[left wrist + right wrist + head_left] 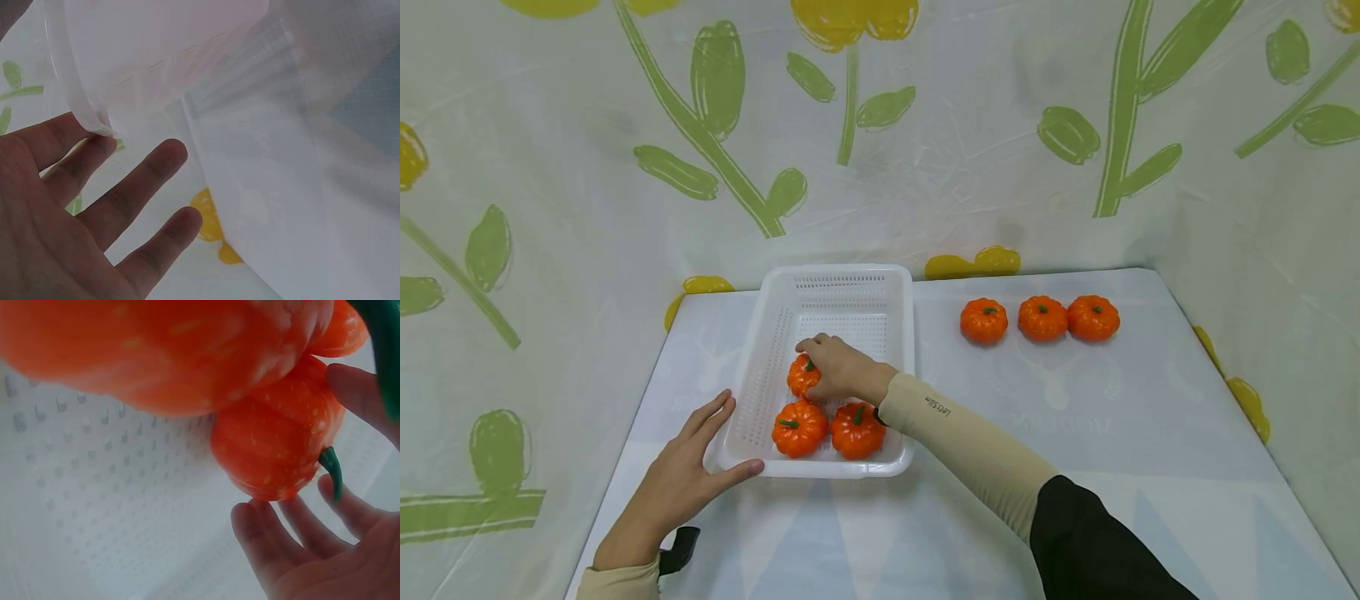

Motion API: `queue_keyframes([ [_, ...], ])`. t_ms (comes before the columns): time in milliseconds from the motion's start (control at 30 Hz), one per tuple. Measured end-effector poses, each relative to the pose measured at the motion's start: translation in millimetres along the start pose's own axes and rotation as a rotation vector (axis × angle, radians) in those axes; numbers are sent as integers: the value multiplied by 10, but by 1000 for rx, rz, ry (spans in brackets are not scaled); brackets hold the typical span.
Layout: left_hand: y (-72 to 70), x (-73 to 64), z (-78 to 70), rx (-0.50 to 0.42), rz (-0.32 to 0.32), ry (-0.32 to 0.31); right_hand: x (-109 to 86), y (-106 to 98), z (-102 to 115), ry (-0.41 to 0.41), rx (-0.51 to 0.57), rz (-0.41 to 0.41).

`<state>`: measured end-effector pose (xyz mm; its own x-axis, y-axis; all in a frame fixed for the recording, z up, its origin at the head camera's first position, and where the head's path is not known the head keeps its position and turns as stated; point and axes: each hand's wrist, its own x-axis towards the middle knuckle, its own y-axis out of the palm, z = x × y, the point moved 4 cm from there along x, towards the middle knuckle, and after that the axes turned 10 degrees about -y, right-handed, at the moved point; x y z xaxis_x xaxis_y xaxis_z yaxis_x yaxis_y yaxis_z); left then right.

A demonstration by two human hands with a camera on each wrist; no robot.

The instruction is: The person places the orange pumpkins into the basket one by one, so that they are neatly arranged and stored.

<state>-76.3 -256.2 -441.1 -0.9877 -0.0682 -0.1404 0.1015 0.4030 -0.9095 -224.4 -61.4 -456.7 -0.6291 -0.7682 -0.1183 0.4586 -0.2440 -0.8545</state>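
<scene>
Whitish cloth (955,183) printed with green-stemmed yellow flowers surrounds the pale desk (1000,508). The right hand (847,369) curls round 1 glossy orange pumpkin (801,377) inside a rectangular, perforated white plastic basket (827,469); the left hand (673,477), fingers spread, touches the basket's near-left corner. A stretch of desk separates the basket from 3 more pumpkins (1042,319) near the far edge. Inside, 2 others (800,432) sit by the near wall.

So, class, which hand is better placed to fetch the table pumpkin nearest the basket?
Probably the right hand, once free of the gripped pumpkin: it's nearer the table pumpkin, and its arm comes from that side. The left hand is across the plastic basket.
</scene>
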Motion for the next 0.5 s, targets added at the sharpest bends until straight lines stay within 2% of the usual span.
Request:
queue_keyframes([
  [500,2,3,-3,10,7,-13,27,-88,-10,-14,20,-159],
])
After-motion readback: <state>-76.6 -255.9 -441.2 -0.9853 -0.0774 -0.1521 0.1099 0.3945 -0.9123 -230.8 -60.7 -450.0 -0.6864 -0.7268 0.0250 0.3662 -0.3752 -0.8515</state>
